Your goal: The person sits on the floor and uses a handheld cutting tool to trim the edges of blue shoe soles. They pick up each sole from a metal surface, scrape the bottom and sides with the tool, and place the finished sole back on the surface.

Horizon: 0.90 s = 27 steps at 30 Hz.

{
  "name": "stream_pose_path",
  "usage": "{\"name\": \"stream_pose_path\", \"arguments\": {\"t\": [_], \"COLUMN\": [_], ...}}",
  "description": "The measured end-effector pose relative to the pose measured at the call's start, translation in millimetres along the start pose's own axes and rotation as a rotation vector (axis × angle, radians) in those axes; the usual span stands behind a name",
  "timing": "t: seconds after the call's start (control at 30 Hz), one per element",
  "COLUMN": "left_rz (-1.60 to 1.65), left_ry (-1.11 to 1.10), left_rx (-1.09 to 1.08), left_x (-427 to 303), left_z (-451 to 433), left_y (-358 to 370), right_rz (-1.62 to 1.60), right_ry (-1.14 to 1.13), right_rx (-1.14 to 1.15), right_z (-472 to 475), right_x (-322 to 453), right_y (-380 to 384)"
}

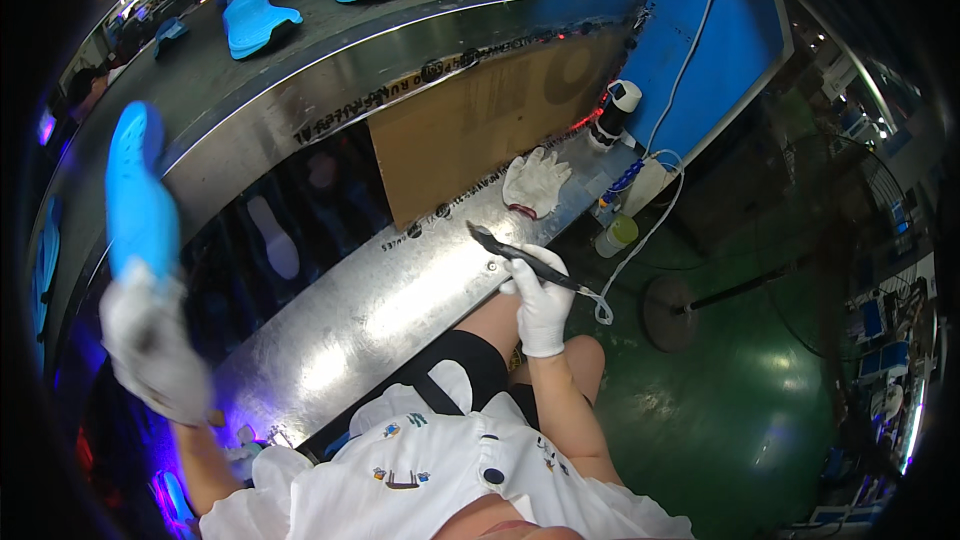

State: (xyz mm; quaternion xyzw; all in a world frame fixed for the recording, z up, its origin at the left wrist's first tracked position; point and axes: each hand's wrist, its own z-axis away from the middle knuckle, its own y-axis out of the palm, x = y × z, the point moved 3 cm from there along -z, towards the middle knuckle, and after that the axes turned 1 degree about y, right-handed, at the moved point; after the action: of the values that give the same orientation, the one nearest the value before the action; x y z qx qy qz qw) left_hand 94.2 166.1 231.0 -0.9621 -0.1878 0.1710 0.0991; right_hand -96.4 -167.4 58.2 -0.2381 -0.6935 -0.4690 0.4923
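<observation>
My left hand (pixel 154 337), in a white glove and blurred, holds a light-blue shoe sole (pixel 141 187) by its near end, over the left edge of the conveyor. In a white glove too, my right hand (pixel 541 292) grips a black-handled brush (pixel 525 259) with a thin tube at its rear end; the bristles point up and left over the metal shelf (pixel 390 307). An unworn white glove (pixel 536 181) with a red cuff edge lies on the shelf beyond the brush tip.
Blue soles (pixel 259 24) lie on the dark conveyor belt (pixel 315 30) beyond its metal rim. A cardboard sheet (pixel 487 120) leans behind the shelf. A black-and-white bottle (pixel 616 112), a yellow-lidded jar (pixel 619 234) and a blue coiled tube (pixel 624 178) are at the right. A person is at far left.
</observation>
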Motion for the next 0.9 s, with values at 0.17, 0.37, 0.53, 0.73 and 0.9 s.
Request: {"name": "stream_pose_path", "arguments": {"t": [0.17, 0.37, 0.53, 0.73, 0.9], "left_rz": [0.566, 0.696, 1.102, 2.02, 1.629], "left_ry": [0.1, -0.265, -0.977, -2.04, -2.238], "left_rx": [0.564, 0.763, 0.744, 0.738, 0.453], "left_x": [-26, -46, -44, -50, -49], "left_z": [165, 260, 239, 253, 257], "left_y": [90, 196, 208, 263, 260], "right_rz": [0.052, 0.317, 0.736, 1.127, 1.146], "right_ry": [-0.008, 0.055, -0.03, -0.167, -0.214], "right_rx": [-0.076, -0.109, 0.085, 0.126, 0.57], "right_z": [-4, -11, -46, -35, 17], "right_x": [-1, -29, -79, -95, -32], "right_y": [-23, -37, -6, 34, 48]}}
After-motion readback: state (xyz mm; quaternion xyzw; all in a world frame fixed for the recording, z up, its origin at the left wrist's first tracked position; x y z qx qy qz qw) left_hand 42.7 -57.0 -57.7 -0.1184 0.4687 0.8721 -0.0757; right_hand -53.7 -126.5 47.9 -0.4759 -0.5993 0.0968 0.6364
